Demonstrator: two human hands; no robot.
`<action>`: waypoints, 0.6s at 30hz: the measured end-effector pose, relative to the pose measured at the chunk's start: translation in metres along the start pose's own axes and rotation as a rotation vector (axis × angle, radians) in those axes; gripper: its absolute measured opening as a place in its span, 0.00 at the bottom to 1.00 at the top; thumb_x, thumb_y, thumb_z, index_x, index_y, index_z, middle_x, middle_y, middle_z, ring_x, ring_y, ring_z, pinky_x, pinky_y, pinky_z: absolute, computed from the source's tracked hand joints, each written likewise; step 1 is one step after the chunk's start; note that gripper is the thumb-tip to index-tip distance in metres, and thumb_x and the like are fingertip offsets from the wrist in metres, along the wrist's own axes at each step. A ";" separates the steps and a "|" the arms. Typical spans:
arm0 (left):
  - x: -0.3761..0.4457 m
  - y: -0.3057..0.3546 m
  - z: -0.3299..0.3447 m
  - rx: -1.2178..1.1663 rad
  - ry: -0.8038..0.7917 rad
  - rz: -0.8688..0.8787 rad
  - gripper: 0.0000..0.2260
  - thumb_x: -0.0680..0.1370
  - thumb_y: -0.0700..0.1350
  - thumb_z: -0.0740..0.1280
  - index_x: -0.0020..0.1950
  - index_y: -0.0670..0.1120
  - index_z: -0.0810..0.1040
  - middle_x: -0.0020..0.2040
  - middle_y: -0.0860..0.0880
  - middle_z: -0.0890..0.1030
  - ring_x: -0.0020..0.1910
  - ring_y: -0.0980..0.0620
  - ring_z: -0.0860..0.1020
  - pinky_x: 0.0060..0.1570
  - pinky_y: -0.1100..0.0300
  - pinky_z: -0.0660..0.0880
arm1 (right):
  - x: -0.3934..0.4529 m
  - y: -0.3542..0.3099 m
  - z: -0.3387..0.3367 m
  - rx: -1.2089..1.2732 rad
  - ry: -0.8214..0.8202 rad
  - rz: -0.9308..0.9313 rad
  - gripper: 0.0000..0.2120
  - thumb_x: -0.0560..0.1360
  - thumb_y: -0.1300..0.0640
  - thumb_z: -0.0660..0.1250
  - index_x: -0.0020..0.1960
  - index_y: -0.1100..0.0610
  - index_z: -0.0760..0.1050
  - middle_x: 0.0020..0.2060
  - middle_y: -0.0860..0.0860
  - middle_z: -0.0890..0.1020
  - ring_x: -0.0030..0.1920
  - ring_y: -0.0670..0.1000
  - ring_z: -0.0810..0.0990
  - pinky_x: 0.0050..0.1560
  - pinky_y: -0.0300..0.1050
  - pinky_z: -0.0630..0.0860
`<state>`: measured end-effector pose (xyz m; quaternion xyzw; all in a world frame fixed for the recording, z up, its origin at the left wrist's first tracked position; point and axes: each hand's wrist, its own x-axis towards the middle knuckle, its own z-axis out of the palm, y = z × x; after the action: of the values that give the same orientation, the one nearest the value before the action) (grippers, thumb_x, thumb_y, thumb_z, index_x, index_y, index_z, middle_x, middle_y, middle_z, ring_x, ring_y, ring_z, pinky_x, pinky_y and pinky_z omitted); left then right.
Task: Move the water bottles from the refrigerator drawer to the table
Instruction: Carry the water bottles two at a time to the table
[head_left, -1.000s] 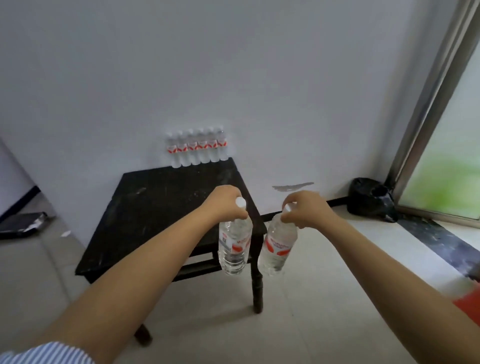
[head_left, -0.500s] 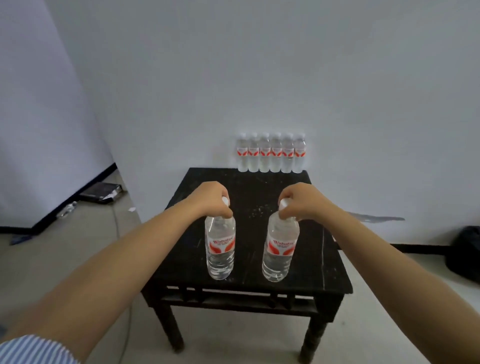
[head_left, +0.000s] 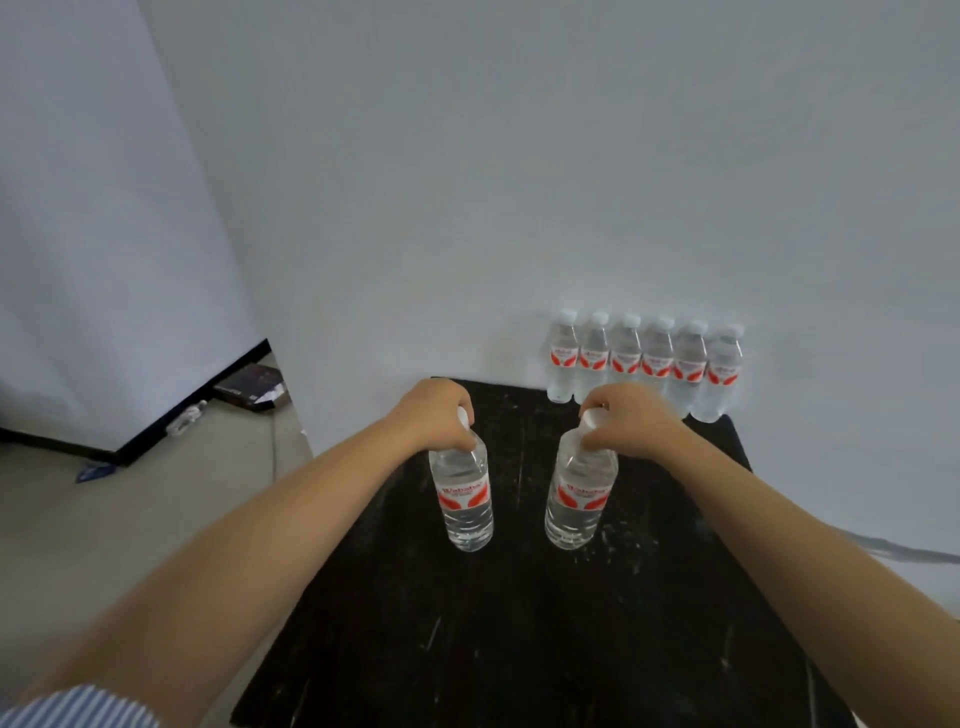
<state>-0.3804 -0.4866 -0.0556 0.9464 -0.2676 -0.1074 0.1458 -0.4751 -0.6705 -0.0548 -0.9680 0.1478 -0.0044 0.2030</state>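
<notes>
The left hand (head_left: 434, 415) is curled round the neck of the left bottle (head_left: 465, 493), fingers wrapped just under its white cap. The right hand (head_left: 626, 423) grips the neck of the right bottle (head_left: 579, 493) the same way. Both bottles hang upright, side by side but apart, over the middle of the table (head_left: 519, 649); whether their bases touch the top cannot be told.

A second ago the pair hung out past the table's near edge, over the floor. Half a second ago they were above its front part. Now they are well in over the black top, and the table fills the lower frame, so the person has walked up and reached forward. The carry looks all but done, and setting down seems the step in hand.

At 1 o'clock from the hands, a row (head_left: 644, 364) of six like bottles stands along the back edge against the wall (head_left: 519, 182). The free space at 11 o'clock, left of that row, would suit the new pair.

Off at 9 o'clock, some clutter (head_left: 252, 387) lies on the floor.
</notes>
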 end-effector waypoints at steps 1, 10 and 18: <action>0.017 -0.006 -0.002 0.009 -0.012 0.011 0.14 0.72 0.43 0.71 0.57 0.43 0.78 0.58 0.46 0.78 0.48 0.54 0.71 0.47 0.65 0.69 | 0.016 0.000 0.004 0.000 -0.004 0.013 0.18 0.71 0.56 0.70 0.60 0.58 0.76 0.57 0.54 0.79 0.55 0.52 0.77 0.52 0.41 0.72; 0.166 -0.054 -0.024 0.060 -0.124 0.141 0.15 0.73 0.43 0.70 0.59 0.42 0.78 0.60 0.45 0.77 0.59 0.48 0.75 0.50 0.63 0.70 | 0.148 -0.012 0.026 0.031 0.002 0.154 0.20 0.71 0.59 0.69 0.63 0.58 0.73 0.58 0.55 0.78 0.52 0.51 0.75 0.49 0.39 0.69; 0.287 -0.060 -0.022 0.057 -0.101 0.216 0.16 0.73 0.42 0.70 0.60 0.42 0.78 0.62 0.45 0.76 0.61 0.46 0.74 0.55 0.59 0.72 | 0.265 -0.011 0.034 -0.128 -0.023 0.132 0.21 0.73 0.59 0.67 0.66 0.57 0.71 0.61 0.55 0.77 0.60 0.54 0.76 0.58 0.43 0.72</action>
<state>-0.1061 -0.5873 -0.0911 0.9092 -0.3780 -0.1308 0.1158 -0.2162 -0.7244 -0.0953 -0.9672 0.2088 0.0294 0.1420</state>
